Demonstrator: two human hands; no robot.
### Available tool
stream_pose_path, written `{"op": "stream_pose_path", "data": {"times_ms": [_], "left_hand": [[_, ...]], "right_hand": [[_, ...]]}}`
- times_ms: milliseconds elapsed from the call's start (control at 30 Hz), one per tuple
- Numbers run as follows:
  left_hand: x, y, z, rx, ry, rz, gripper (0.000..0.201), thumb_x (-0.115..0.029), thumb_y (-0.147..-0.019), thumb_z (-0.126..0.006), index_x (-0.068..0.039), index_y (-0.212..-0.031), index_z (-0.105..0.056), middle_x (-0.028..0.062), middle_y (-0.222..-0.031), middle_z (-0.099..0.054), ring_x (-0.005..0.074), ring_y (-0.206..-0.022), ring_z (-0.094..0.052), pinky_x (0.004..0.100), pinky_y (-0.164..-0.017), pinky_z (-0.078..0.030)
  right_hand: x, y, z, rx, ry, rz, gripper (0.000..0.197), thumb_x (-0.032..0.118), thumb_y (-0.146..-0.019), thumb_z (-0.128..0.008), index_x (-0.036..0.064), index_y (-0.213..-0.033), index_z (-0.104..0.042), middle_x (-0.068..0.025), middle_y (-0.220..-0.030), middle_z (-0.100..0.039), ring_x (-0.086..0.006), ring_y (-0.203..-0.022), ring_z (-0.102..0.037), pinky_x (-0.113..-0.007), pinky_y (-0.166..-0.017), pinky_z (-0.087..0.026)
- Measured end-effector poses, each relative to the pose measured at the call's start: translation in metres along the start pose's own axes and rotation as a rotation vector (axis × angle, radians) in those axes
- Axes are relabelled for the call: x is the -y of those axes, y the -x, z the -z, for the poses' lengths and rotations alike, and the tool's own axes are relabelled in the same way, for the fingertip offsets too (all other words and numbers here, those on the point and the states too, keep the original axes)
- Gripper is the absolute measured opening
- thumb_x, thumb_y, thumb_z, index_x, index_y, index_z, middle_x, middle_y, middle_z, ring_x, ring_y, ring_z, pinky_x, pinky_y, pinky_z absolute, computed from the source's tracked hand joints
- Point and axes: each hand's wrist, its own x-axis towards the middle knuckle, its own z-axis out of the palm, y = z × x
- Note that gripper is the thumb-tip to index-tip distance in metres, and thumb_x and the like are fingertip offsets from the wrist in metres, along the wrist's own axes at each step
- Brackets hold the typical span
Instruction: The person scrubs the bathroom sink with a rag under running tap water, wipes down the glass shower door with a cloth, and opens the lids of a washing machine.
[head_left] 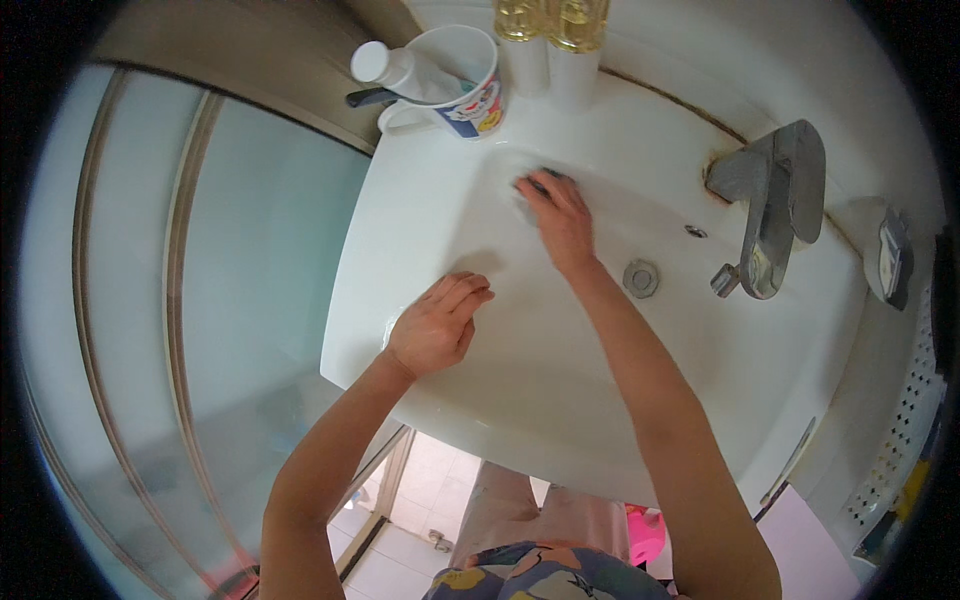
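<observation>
My right hand (pixel 560 215) reaches into the white washbasin (pixel 560 400) and presses a small dark object (pixel 538 186), perhaps a scrubbing pad, against the basin's far left slope. The fingers are closed over it and slightly smeared by motion, so most of it is hidden. Over the left inner side of the basin is my left hand (pixel 435 325), its fingers curled together and nothing visible in them. To the right of my right forearm sits the round metal drain (pixel 641 278).
A chrome faucet (pixel 770 210) rises at the right. On the far left rim stands a printed cup (pixel 470 105) holding a white tube, beside two gold-topped white bottles (pixel 575 75). A soap holder (pixel 890 260) hangs at far right. Framed sliding panels (pixel 260 230) flank the left.
</observation>
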Motion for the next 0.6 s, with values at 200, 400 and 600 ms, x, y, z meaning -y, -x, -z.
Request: {"op": "stream_pose_path", "data": {"times_ms": [200,400,600], "left_hand": [[-0.007,0.007,0.005,0.024,-0.048,0.009,0.037,0.005,-0.072,-0.054,-0.003,-0.108,-0.056,0.0100,-0.117,-0.054,0.0273,-0.115,-0.050,0.0362,-0.099,-0.044],[0.000,0.008,0.001,0.081,-0.070,0.032,0.039,0.004,-0.071,-0.055,-0.005,-0.109,-0.056,0.0091,-0.118,-0.054,0.0270,-0.116,-0.050,0.0368,-0.100,-0.043],[0.003,0.000,0.001,0.034,0.019,0.052,0.041,0.007,-0.069,-0.052,-0.003,-0.109,-0.057,0.0103,-0.119,-0.053,0.0284,-0.115,-0.050,0.0371,-0.099,-0.043]], "right_hand": [[-0.055,0.094,0.070,0.305,0.343,-0.259,0.042,-0.001,-0.078,-0.058,0.0109,-0.119,-0.060,-0.0088,-0.123,-0.054,-0.0300,-0.113,-0.050,-0.044,-0.097,-0.040],[-0.017,0.092,-0.005,-0.052,-0.015,-0.312,0.039,-0.003,-0.082,-0.058,0.0096,-0.119,-0.059,-0.0106,-0.124,-0.051,-0.0299,-0.113,-0.045,-0.036,-0.094,-0.041],[0.042,0.022,-0.046,-0.481,-0.305,-0.494,0.040,-0.010,-0.069,-0.059,0.0078,-0.105,-0.060,-0.0111,-0.108,-0.059,-0.0313,-0.109,-0.049,-0.043,-0.096,-0.037]]}}
